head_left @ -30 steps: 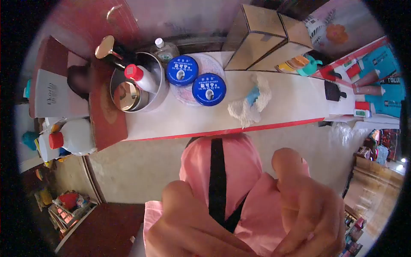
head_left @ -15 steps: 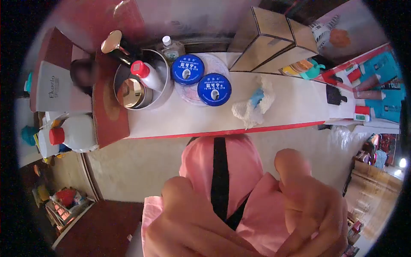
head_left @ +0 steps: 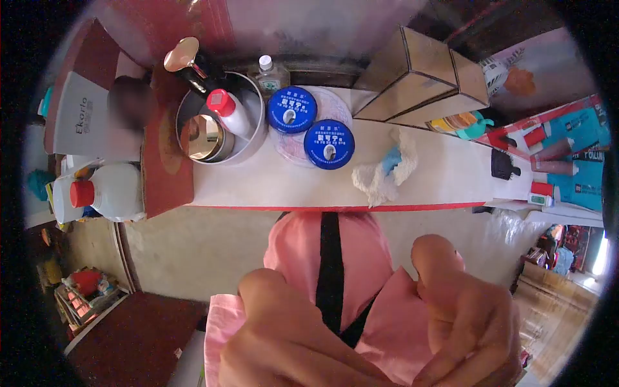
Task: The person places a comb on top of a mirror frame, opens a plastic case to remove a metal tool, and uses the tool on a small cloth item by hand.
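Note:
Pink cloth (head_left: pixel 387 329) with black bands hangs between my hands in the head view, its far part reaching the shelf's red edge. My left hand (head_left: pixel 290 335) is closed on the cloth, thumb on top and fingers curled inward. On the other side, my right hand (head_left: pixel 467 316) is also closed, with a fold of the cloth at its thumb. The fingertips of both hands are partly hidden.
Beyond the hands, a white shelf (head_left: pixel 245 187) holds a round tub (head_left: pixel 261 122), two blue round tins (head_left: pixel 329 144), a crumpled white cloth (head_left: pixel 380 180), cardboard boxes (head_left: pixel 422 77) and a black comb (head_left: pixel 503 164). A red-capped jug (head_left: pixel 116 193) stands left.
The camera view has shifted slightly. My right thumb sits a little lower, and both hands keep their hold on the pink cloth.

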Demonstrator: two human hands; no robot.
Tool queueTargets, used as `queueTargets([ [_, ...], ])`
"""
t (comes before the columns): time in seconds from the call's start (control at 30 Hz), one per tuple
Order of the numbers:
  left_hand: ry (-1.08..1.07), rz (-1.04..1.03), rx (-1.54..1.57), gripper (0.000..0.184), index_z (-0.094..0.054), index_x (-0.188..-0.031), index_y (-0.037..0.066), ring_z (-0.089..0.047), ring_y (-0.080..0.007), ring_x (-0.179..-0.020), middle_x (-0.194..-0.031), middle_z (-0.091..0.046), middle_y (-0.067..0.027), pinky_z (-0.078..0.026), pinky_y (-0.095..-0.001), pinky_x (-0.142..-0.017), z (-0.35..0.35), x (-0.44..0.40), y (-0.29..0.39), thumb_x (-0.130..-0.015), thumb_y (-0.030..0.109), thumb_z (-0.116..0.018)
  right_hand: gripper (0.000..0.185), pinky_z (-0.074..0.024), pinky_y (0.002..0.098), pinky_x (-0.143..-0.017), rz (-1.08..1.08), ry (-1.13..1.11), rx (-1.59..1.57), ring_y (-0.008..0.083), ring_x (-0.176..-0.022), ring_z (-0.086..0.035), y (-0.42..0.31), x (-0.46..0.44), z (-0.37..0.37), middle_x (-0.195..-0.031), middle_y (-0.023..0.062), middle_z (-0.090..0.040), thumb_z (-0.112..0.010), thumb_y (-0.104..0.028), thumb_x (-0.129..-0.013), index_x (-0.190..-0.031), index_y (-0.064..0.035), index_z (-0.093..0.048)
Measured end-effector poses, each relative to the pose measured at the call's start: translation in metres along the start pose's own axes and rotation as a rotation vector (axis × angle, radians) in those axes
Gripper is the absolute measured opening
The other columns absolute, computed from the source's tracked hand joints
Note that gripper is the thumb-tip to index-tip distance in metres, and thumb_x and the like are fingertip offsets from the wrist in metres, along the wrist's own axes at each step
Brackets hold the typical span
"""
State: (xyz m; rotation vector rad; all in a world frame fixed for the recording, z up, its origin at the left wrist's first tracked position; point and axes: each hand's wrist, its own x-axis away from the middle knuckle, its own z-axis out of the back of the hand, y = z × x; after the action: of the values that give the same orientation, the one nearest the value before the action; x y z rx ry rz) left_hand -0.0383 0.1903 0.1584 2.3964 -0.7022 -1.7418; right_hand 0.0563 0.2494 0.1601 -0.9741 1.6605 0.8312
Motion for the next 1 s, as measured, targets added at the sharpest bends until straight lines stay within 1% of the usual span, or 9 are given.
queueTargets([
  [0.07, -0.05, 0.04, 0.021, 0.009, -0.054, -0.067, 0.003, -0.054, -0.0184, -0.062, -0.071, -0.053, -0.0055, -0.046, -0.0202, -0.05, 0.0, -0.001, -0.002, -0.061, -0.002, -0.052, 0.015, -0.0449, 0.0225, -0.044, -0.02, -0.008, 0.007, 0.0145, -0.046, -0.046, 0.002, 0.0, 0.002, -0.051, 0.0072, -0.046, -0.041, 0.009, -0.061, -0.054, -0.0034, -0.043],
  [0.17, 0.064, -0.004, -0.019, 0.009, -0.055, -0.068, 0.003, -0.054, -0.0179, -0.062, -0.071, -0.053, -0.0056, -0.046, -0.0197, -0.05, -0.005, 0.001, -0.004, -0.061, -0.003, -0.052, 0.014, -0.0444, 0.0213, -0.044, -0.053, -0.01, 0.021, 0.0136, -0.046, -0.047, 0.002, 0.0, 0.003, -0.052, 0.0062, -0.046, -0.042, 0.009, -0.061, -0.054, -0.0037, -0.044],
  [0.37, -0.04, 0.082, 0.053, 0.01, -0.055, -0.069, 0.003, -0.054, -0.0188, -0.064, -0.072, -0.053, -0.0062, -0.046, -0.0202, -0.05, 0.0, -0.001, -0.004, -0.06, -0.002, -0.053, 0.013, -0.0435, 0.0189, -0.045, -0.116, -0.015, 0.077, 0.0116, -0.048, -0.047, 0.001, -0.002, 0.006, -0.053, 0.0043, -0.047, -0.044, 0.008, -0.061, -0.055, -0.0042, -0.044],
  [0.67, 0.058, -0.027, 0.06, 0.013, -0.054, -0.07, 0.001, -0.053, -0.0193, -0.065, -0.073, -0.052, -0.0075, -0.048, -0.022, -0.052, -0.012, 0.005, -0.01, -0.059, -0.004, -0.054, 0.012, -0.0421, 0.0153, -0.045, -0.219, -0.033, 0.215, 0.0086, -0.05, -0.048, 0.002, -0.01, 0.008, -0.054, 0.0014, -0.048, -0.046, 0.006, -0.06, -0.056, -0.0051, -0.045],
  [0.73, 0.203, 0.261, 0.193, 0.012, -0.053, -0.07, 0.0, -0.054, -0.0191, -0.063, -0.073, -0.052, -0.0072, -0.047, -0.0219, -0.047, -0.018, 0.008, -0.001, -0.058, 0.0, -0.056, 0.012, -0.0418, 0.0145, -0.045, -0.223, -0.046, 0.247, 0.008, -0.05, -0.048, 0.004, -0.014, 0.009, -0.054, 0.0007, -0.048, -0.047, 0.006, -0.06, -0.057, -0.0053, -0.046],
  [0.77, 0.247, 0.318, 0.214, 0.012, -0.053, -0.07, 0.0, -0.053, -0.0193, -0.064, -0.073, -0.052, -0.0074, -0.047, -0.0222, -0.047, -0.018, 0.008, 0.003, -0.059, 0.0, -0.056, 0.012, -0.0416, 0.0141, -0.046, -0.229, -0.048, 0.266, 0.0076, -0.05, -0.048, 0.005, -0.016, 0.008, -0.054, 0.0004, -0.048, -0.047, 0.006, -0.06, -0.057, -0.0054, -0.046],
  [0.87, 0.328, 0.399, 0.248, 0.013, -0.052, -0.072, 0.0, -0.053, -0.02, -0.065, -0.074, -0.051, -0.0079, -0.046, -0.0232, -0.049, -0.019, 0.009, -0.001, -0.059, 0.001, -0.056, 0.012, -0.0413, 0.0133, -0.046, -0.254, -0.063, 0.314, 0.007, -0.051, -0.048, 0.009, -0.018, 0.009, -0.055, -0.0002, -0.048, -0.048, 0.006, -0.06, -0.057, -0.0055, -0.046],
  [0.93, 0.383, 0.448, 0.274, 0.014, -0.051, -0.073, 0.0, -0.052, -0.0205, -0.066, -0.075, -0.051, -0.0083, -0.046, -0.0239, -0.05, -0.017, 0.012, -0.004, -0.059, 0.002, -0.056, 0.014, -0.0424, 0.0157, -0.045, -0.034, -0.117, 0.19, 0.0085, -0.051, -0.049, 0.019, -0.018, 0.016, -0.057, 0.0007, -0.05, -0.052, 0.005, -0.056, -0.055, -0.0067, -0.045],
  [1.0, 0.434, 0.49, 0.308, 0.015, -0.05, -0.074, 0.0, -0.052, -0.0209, -0.067, -0.076, -0.05, -0.0087, -0.045, -0.0246, -0.051, -0.015, 0.014, -0.008, -0.06, 0.002, -0.055, 0.012, -0.0422, 0.0154, -0.044, -0.027, -0.114, 0.289, 0.008, -0.05, -0.048, 0.02, -0.022, 0.018, -0.053, 0.0003, -0.046, -0.05, 0.004, -0.058, -0.057, -0.0065, -0.044],
])
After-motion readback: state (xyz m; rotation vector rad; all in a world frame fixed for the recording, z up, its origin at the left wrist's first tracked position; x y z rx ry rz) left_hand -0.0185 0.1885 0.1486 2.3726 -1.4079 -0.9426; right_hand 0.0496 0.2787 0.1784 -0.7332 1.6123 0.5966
